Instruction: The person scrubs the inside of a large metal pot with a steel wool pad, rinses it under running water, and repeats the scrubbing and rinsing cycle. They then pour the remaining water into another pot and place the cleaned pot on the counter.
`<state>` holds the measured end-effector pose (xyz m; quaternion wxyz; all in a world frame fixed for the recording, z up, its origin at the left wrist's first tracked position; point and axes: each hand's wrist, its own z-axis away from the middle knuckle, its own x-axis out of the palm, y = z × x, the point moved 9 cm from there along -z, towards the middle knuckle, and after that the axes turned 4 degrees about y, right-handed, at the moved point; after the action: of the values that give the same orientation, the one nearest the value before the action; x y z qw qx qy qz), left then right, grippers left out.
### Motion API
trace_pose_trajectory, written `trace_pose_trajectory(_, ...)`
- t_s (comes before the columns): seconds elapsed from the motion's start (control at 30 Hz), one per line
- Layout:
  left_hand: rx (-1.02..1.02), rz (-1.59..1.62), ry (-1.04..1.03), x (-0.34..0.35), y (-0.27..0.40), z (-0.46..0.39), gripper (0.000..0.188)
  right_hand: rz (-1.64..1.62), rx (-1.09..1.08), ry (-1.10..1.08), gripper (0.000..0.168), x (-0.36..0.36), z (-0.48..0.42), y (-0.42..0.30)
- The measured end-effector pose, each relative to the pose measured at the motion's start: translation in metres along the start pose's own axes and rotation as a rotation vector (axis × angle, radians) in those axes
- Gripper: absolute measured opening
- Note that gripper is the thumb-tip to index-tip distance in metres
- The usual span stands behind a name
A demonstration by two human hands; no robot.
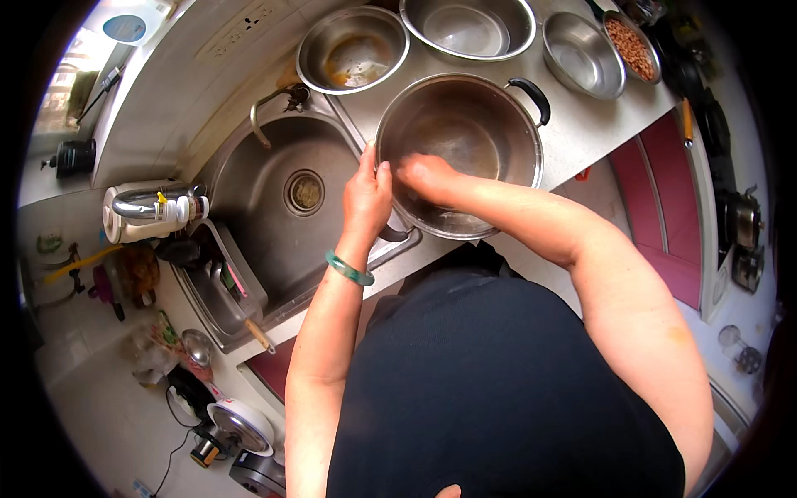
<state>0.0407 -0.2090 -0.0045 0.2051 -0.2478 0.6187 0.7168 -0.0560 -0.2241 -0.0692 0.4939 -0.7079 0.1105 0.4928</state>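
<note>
A large stainless steel pot (461, 149) with black handles stands on the counter beside the sink, slightly over its edge. My left hand (368, 193), with a green bangle on the wrist, grips the pot's left rim. Inside the pot, against its left inner wall, is my right hand (426, 177); it is blurred and its fingers are bent. Whether it holds something cannot be made out. The pot's bottom looks wet, with a little brownish liquid.
Left lies the steel sink (249, 180) with a curved faucet (258, 121). Behind the pot stand a basin with brownish residue (355, 53), a wider basin (470, 28), a steel bowl (582, 56) and a bowl of reddish nuts or beans (630, 50).
</note>
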Motion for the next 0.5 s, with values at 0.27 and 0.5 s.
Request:
trace_pose_trajectory(0.27, 0.011, -0.008, 0.005, -0.002, 0.008, 0.002, 0.044, 0.132, -0.020, 0.224, 0.022, -0.023, -0.023, 0.054)
trace_pose_trajectory(0.5, 0.016, -0.017, 0.038, -0.005, 0.003, 0.003, 0.043, 0.509, 0.120, -0.147, 0.018, -0.062, 0.015, 0.090)
